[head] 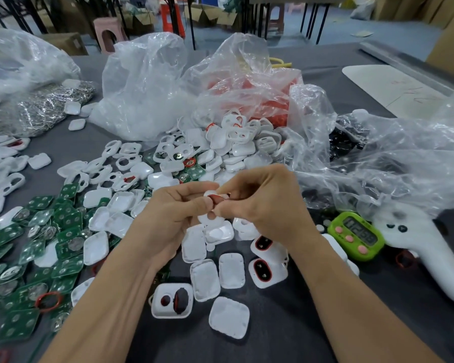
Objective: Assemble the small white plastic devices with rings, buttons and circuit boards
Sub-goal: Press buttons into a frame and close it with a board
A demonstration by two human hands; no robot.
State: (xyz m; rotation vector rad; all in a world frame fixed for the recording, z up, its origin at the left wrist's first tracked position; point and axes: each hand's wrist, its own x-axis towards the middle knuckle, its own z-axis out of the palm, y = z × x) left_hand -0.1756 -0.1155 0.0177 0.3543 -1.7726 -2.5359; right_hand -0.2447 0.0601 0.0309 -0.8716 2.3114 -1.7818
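Both hands meet at the middle of the table over a small white plastic shell (212,218) with a red ring (215,198) at its top. My left hand (173,208) grips the shell from the left. My right hand (260,200) pinches the red ring against the shell from the right. Most of the shell is hidden by my fingers. Green circuit boards (37,247) lie heaped at the left. White back covers (230,267) and two shells fitted with red rings and black buttons (266,268) lie just below my hands.
A heap of white shells (228,142) lies behind my hands beside crumpled plastic bags (152,85). A green timer (357,235) and a white controller (427,255) sit at the right. A loose red ring (49,301) lies on the boards. Metal clips (37,111) are piled far left.
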